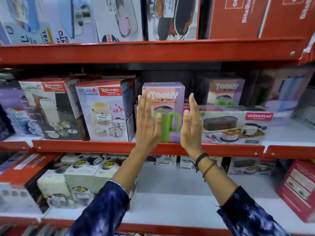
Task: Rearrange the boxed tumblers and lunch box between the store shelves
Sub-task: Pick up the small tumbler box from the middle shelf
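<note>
Head view: the left hand [148, 124] and right hand [191, 122], both flat and spread, flanked an upright lilac cardboard tumbler box [167, 94] on the red metal middle shelf [102, 147], beside a long Varmora lunch box carton [235, 125].

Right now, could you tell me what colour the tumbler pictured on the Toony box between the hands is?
Green, with a purple lid, on the lilac Toony box; the head view shows it.
</note>
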Tool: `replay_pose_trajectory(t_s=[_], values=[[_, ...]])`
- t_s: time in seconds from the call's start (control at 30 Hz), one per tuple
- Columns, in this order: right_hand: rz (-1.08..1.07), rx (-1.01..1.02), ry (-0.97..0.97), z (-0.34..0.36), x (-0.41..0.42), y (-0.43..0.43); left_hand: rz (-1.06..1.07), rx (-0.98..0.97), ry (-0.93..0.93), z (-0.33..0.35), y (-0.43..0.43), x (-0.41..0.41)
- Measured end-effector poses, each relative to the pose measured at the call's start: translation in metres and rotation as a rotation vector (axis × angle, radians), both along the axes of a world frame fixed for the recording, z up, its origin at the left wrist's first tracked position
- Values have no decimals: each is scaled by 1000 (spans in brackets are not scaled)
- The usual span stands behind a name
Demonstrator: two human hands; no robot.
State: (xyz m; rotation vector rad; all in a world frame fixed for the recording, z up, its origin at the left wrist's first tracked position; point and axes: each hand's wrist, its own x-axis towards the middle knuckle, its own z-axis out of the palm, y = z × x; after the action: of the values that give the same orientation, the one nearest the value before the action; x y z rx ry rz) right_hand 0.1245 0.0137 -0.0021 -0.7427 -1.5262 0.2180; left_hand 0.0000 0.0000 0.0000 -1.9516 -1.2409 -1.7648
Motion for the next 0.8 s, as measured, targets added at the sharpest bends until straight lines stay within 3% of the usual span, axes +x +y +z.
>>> replay_pose_trajectory(t_s=[0.13,0.27,0.47,0.8], values=[[59,-230,73,-2,-11,9,-10,-194,-174,-8,4,-4],[29,-306,23,-4,-11,28,27,-388,-273,-6,16,-14],[25,-278,62,-4,-5,28,-54,-337,-302,-7,15,-25],[61,9,124,19,26,-30,-203,-97,-400,13,-47,0]])
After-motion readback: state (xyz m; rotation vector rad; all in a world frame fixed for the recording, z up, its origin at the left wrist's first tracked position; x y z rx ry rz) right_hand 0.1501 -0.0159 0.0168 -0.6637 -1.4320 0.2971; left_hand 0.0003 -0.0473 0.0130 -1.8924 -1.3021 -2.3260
